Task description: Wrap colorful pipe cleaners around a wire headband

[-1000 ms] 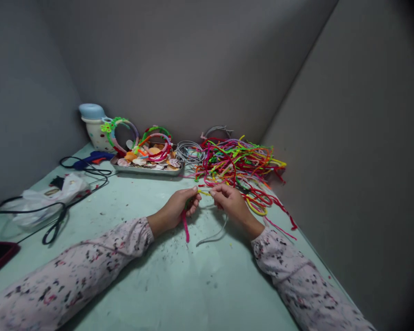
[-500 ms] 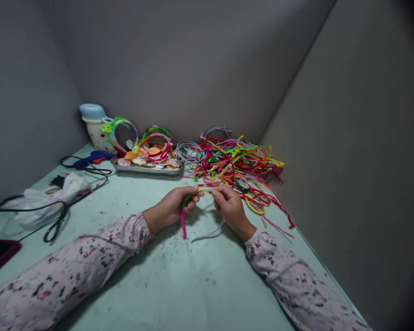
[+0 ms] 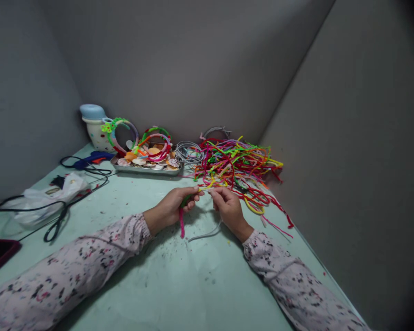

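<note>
One yellow strand (image 3: 203,188) is pinched by the left hand (image 3: 179,203); the right hand (image 3: 227,207) is closed narrowly beside it, exact grip too small to tell. Below the fingers: one pink strip (image 3: 182,223), one grey cord (image 3: 205,236). Beyond: one shell tray (image 3: 148,170), at least three decorated hoops (image 3: 137,134), one strand heap (image 3: 239,161). The pale green tabletop (image 3: 179,285) is speckled, enclosed by grey walls (image 3: 179,59).

Looks out from the person's head at six o'clock, facing forward to twelve and angled down over the pale green table (image 3: 172,285). Stands about an arm's reach behind the left hand (image 3: 183,200) and right hand (image 3: 228,206), close to the sleeves (image 3: 72,271) entering from eight and between four and five. Reaches wide, to the grey back wall (image 3: 179,59) at twelve.
</note>
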The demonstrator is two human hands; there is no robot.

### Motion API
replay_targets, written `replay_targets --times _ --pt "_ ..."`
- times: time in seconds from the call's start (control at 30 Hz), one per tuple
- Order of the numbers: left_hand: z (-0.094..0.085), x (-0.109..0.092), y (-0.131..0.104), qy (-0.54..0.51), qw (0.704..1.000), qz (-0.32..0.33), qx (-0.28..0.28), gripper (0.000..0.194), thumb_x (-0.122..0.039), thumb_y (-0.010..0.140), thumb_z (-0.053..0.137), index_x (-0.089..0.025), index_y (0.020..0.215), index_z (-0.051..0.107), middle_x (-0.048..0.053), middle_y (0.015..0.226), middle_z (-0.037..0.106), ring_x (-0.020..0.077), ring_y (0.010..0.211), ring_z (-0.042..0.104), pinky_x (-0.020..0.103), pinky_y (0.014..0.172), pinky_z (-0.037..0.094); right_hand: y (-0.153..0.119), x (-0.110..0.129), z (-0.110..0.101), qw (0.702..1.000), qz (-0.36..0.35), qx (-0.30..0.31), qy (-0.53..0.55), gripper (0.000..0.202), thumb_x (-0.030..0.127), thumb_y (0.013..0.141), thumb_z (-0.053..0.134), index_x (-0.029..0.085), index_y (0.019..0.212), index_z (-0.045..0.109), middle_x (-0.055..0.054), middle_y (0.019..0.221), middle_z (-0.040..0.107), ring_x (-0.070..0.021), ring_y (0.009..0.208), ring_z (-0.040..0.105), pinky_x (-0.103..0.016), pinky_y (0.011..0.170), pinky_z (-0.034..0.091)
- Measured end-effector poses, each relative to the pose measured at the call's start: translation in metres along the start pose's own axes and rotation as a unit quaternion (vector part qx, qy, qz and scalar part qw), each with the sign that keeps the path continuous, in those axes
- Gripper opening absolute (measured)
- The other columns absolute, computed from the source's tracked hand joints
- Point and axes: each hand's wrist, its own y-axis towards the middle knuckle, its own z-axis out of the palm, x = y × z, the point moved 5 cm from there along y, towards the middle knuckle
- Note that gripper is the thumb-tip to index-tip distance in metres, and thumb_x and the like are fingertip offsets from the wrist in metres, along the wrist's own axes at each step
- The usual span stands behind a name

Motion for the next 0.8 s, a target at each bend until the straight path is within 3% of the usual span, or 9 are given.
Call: replay_targets --times 0.8 --pt "-0.0031 -0.0008 0.0010 0.027 0.999 0.035 -0.023 0.018 -0.026 0.075 0.066 -0.009 0.077 0.063 0.000 0.067 0.056 0.0004 0.041 0.041 0.013 0.033 0.026 0.0010 -0.0025 0.0032 1.000 0.005 0.007 0.006 0.024 0.040 0.087 0.051 0.019 0.080 0.059 0.005 0.054 0.047 -0.0111 0.049 0.043 -0.023 0.050 0.036"
